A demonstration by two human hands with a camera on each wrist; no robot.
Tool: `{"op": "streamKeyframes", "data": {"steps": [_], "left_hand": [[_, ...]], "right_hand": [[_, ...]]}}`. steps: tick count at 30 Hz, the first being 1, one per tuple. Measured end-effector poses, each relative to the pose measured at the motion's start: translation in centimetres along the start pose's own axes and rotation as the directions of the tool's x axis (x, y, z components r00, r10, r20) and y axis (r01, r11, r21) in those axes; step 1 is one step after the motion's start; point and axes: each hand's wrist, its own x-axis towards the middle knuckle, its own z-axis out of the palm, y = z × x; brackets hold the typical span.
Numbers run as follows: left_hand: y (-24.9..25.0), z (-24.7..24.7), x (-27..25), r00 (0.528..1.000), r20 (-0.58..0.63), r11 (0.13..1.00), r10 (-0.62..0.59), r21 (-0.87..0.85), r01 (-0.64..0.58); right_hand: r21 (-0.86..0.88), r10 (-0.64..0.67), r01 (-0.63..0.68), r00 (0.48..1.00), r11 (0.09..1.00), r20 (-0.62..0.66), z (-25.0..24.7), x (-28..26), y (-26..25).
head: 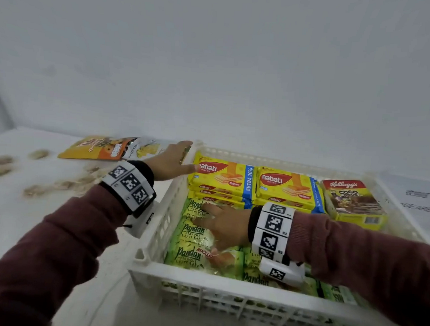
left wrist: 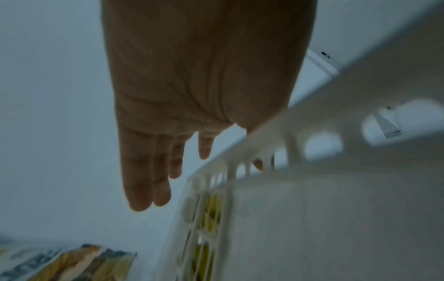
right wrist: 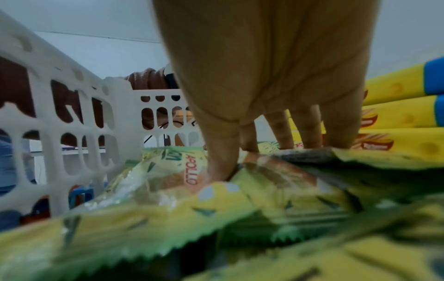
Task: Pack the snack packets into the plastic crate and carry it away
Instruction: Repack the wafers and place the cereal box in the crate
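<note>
Right hand lies flat, fingers spread, pressing the green pandan packets at the near left of the white crate; nothing gripped. Left hand, fingers straight and empty, reaches past the crate's far-left corner. Two snack packets remain on the table, just left of that hand and nearer it, long axes running left-right.

One crate — two pouches, one cereal box.
</note>
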Motion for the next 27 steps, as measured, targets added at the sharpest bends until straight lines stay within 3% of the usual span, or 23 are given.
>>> {"op": "streamKeyframes", "data": {"steps": [4, 11, 15, 21, 27], "left_hand": [[-0.5, 1.7, 0.5, 0.999, -0.004, 0.993, 0.050, -0.111, -0.050], [-1.3, 2.1, 1.0, 0.995, -0.035, 0.987, 0.089, -0.128, -0.093], [-1.5, 2.3, 0.9, 0.992, -0.067, 0.985, 0.110, -0.129, -0.118], [-1.6, 2.5, 0.6, 0.986, -0.103, 0.982, 0.130, -0.126, -0.143], [-0.4, 0.9, -1.1, 0.993, -0.040, 0.983, 0.115, 0.149, -0.108]], "right_hand": [[-0.005, -0.004, 0.004, 1.000, 1.000, 0.015, -0.5, -0.1, 0.3], [0.319, -0.012, 0.003, 1.000, 0.948, 0.026, -4.1, -5.4, 3.6], [0.358, 0.162, -0.173, 0.985, 0.918, 0.060, -4.3, -8.6, 5.7], [0.381, 0.417, -0.401, 0.908, 0.833, 0.044, -3.5, -11.2, 7.7], [0.363, 0.536, -0.510, 0.844, 0.780, 0.034, -4.0, -12.2, 8.0]]}}
